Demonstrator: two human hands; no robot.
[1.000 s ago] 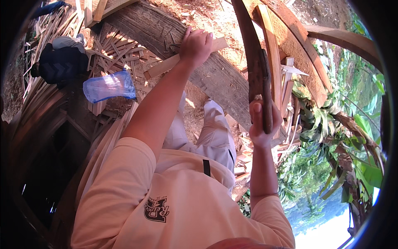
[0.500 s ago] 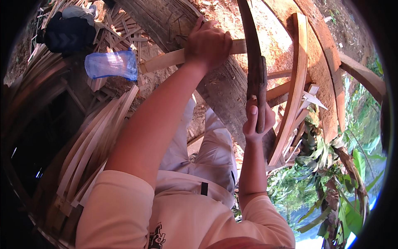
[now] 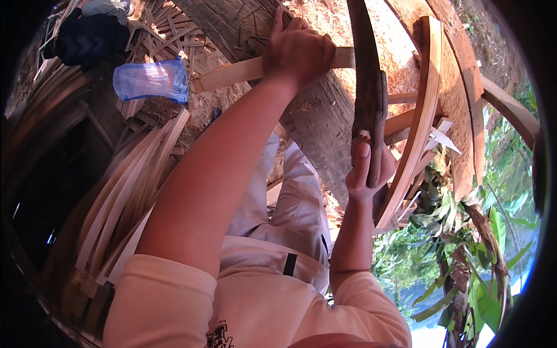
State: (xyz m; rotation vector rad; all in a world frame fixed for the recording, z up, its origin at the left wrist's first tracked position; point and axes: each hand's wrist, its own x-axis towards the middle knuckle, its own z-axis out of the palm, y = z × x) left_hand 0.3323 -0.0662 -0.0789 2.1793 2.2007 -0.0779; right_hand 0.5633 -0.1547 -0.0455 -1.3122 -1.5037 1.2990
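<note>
My left hand (image 3: 299, 55) is closed over a pale wooden strip (image 3: 232, 74), pressing it across a thick weathered timber beam (image 3: 322, 124). Its thumb points away from me and the other fingers curl over the strip. In my right hand (image 3: 371, 168) is the dark handle of a handsaw (image 3: 366, 64), my thumb lying along it. The long, curved blade reaches away from me and crosses at the strip's right end. Whether its teeth have cut into the wood cannot be made out.
Right of the saw stands a curved board (image 3: 426, 87), with larger curved planks (image 3: 461, 110) beyond. A blue translucent bag (image 3: 152, 81) lies left among wood scraps. Long thin strips (image 3: 125, 191) are stacked lower left. A person in dark clothing (image 3: 87, 37) is at the far left.
The whole view has shifted slightly. My left hand and the strip appear a little farther up and right, the saw and right hand slightly right. Both grips stay the same.
</note>
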